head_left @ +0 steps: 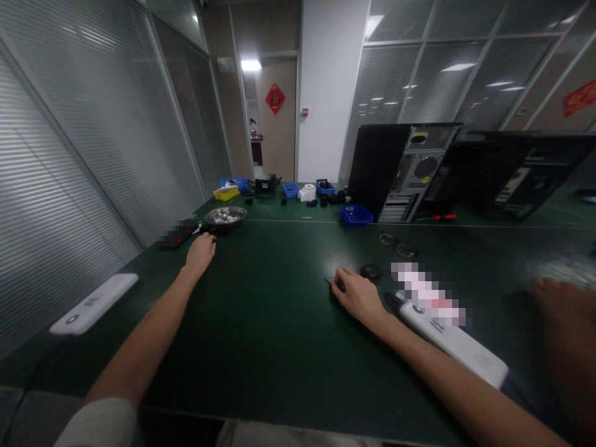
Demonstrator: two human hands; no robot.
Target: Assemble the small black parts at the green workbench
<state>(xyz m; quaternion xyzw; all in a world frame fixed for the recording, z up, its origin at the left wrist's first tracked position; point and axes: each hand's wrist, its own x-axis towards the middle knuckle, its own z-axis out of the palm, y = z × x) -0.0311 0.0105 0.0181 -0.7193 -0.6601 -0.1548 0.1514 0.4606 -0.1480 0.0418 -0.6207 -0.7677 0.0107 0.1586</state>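
My left hand [201, 253] is stretched forward over the table, fingers curled down beside a round metal dish [226, 215] of small shiny pieces. A small dark thing shows at those fingertips, too small to name. Closer in and to the right, my right hand [357, 293] is closed round a small dark object whose thin tip sticks out to the left. Just behind that hand lies a rounded black object [371, 271], shaped like a computer mouse. A long white device [459, 341] lies beside my right forearm.
Another white device [93, 305] lies at the left edge. Eyeglasses [406, 249] and a blue tray [356, 215] sit farther back, before a computer tower [400, 171]. A yellow tray [226, 194] and blue bins [291, 190] stand behind. Another person's blurred hand [565, 310] rests at right.
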